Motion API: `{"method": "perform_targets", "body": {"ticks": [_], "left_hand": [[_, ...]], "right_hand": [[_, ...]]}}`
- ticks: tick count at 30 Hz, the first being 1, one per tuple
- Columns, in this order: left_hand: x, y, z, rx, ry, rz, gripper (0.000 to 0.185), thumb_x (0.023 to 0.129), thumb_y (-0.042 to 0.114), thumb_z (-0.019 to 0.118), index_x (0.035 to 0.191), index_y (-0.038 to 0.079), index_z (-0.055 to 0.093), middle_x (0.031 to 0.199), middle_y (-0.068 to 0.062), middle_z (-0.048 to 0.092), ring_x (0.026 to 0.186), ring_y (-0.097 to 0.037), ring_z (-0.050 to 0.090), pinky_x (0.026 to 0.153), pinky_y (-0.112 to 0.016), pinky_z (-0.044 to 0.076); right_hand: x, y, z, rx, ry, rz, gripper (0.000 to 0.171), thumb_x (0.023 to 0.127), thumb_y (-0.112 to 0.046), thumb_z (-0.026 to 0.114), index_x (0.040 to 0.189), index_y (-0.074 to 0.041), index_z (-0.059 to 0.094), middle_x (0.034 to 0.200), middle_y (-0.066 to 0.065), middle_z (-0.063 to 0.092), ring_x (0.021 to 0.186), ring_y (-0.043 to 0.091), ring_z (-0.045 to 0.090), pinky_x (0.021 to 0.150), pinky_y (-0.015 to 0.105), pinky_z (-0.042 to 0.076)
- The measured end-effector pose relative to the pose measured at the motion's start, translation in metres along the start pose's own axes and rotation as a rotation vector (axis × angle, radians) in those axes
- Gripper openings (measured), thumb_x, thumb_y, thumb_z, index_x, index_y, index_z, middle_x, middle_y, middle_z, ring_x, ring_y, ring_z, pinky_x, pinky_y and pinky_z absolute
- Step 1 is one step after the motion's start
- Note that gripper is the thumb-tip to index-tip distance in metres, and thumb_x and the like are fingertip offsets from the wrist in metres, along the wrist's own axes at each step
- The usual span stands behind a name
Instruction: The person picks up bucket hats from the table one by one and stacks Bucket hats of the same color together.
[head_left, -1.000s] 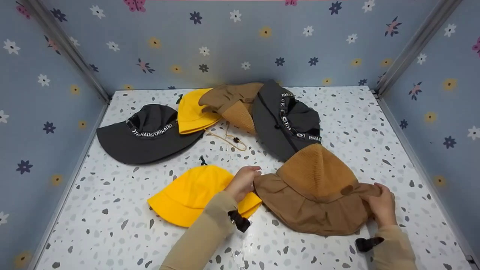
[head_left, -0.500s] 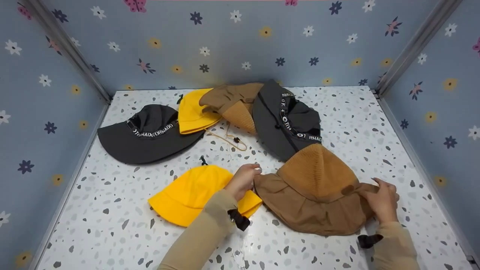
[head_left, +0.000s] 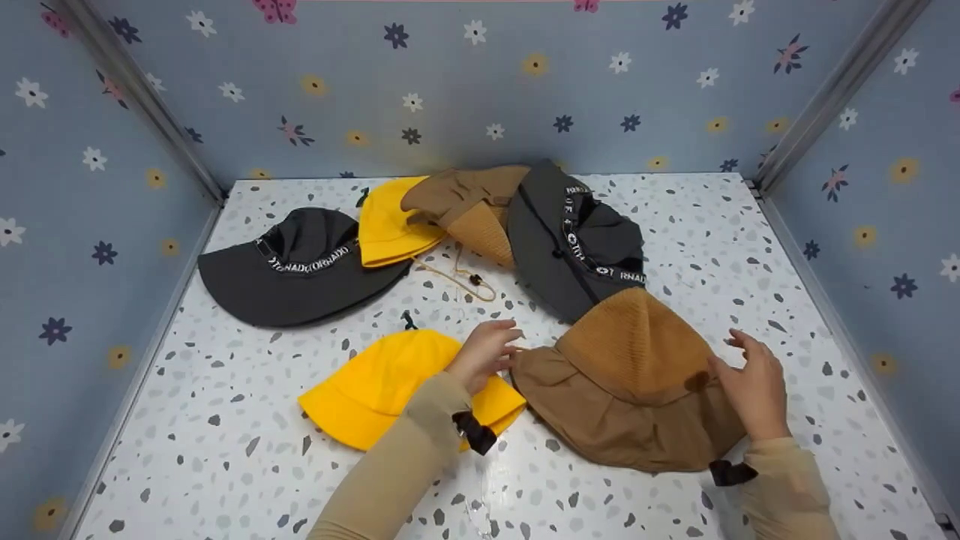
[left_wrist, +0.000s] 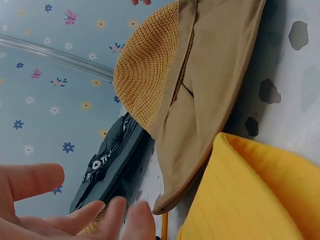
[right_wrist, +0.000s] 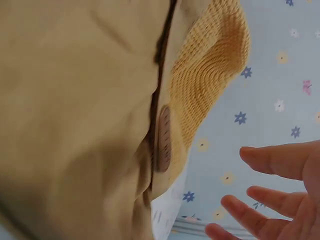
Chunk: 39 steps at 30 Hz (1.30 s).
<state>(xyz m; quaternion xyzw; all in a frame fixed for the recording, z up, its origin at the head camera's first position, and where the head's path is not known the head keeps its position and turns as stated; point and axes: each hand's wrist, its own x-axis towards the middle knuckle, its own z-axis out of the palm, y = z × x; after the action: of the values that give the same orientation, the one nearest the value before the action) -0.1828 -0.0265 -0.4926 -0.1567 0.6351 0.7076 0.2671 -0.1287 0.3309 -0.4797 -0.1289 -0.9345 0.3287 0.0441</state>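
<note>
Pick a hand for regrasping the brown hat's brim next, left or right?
Right, probably. The right hand hovers open directly over the brown hat at its right brim edge. The left hand, also open, sits at the left brim but partly over the yellow hat, so its grasp looks more crowded.

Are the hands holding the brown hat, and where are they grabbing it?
Nothing is held. The right hand hovers open beside the brown hat, fingers spread. The left hand is open too, by the hat's left brim edge, over the yellow hat.

Both hands hover open beside the brown hat [head_left: 630, 382]: left hand [head_left: 484, 352], right hand [head_left: 754, 386]
</note>
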Motion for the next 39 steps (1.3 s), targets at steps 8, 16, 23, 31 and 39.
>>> {"method": "perform_targets", "body": {"ticks": [8, 16, 23, 31, 39], "left_hand": [[0.007, 0.008, -0.007, -0.199, 0.01, -0.028, 0.049, 0.102, 0.016, 0.054, 0.149, 0.01, 0.044, 0.147, -0.011, 0.05, 0.128, -0.03, 0.051, 0.102, -0.035, 0.049], [0.02, 0.003, -0.004, -0.423, 0.027, 0.029, 0.052, 0.103, 0.013, 0.05, 0.152, 0.005, 0.036, 0.157, -0.015, 0.036, 0.142, -0.032, 0.039, 0.113, -0.04, 0.042], [0.039, 0.011, -0.002, -0.56, 0.081, 0.066, 0.065, 0.103, 0.012, 0.049, 0.158, 0.004, 0.016, 0.161, -0.019, 0.024, 0.146, -0.036, 0.033, 0.116, -0.042, 0.038], [0.065, 0.029, -0.009, -0.562, 0.147, 0.127, 0.066, 0.103, 0.014, 0.05, 0.157, -0.001, 0.015, 0.163, -0.018, 0.019, 0.146, -0.036, 0.03, 0.117, -0.042, 0.036], [0.089, 0.052, -0.013, -0.604, 0.191, 0.18, 0.067, 0.103, 0.016, 0.052, 0.158, 0.007, 0.016, 0.166, -0.014, 0.012, 0.151, -0.035, 0.02, 0.119, -0.047, 0.032]], "right_hand": [[-0.007, -0.027, 0.01, 0.158, 0.096, -0.053, 0.041, 0.095, -0.016, 0.066, 0.134, -0.004, 0.059, 0.118, 0.018, 0.069, 0.097, 0.004, 0.063, 0.079, 0.006, 0.042], [-0.009, -0.048, 0.037, 0.593, 0.051, -0.116, 0.033, 0.093, -0.003, 0.067, 0.124, 0.006, 0.062, 0.096, -0.006, 0.072, 0.085, 0.002, 0.063, 0.077, 0.014, 0.054], [-0.005, -0.065, 0.064, 0.788, -0.047, -0.123, 0.034, 0.094, -0.001, 0.064, 0.124, 0.013, 0.057, 0.093, -0.01, 0.071, 0.086, 0.007, 0.067, 0.075, 0.021, 0.057], [0.001, -0.081, 0.083, 0.848, -0.093, -0.139, 0.034, 0.094, -0.001, 0.064, 0.123, 0.014, 0.058, 0.093, -0.001, 0.072, 0.084, 0.014, 0.069, 0.075, 0.025, 0.059], [0.003, -0.086, 0.092, 0.835, -0.12, -0.13, 0.033, 0.094, -0.002, 0.064, 0.123, 0.013, 0.058, 0.094, 0.002, 0.072, 0.083, 0.017, 0.069, 0.075, 0.024, 0.058]]}}
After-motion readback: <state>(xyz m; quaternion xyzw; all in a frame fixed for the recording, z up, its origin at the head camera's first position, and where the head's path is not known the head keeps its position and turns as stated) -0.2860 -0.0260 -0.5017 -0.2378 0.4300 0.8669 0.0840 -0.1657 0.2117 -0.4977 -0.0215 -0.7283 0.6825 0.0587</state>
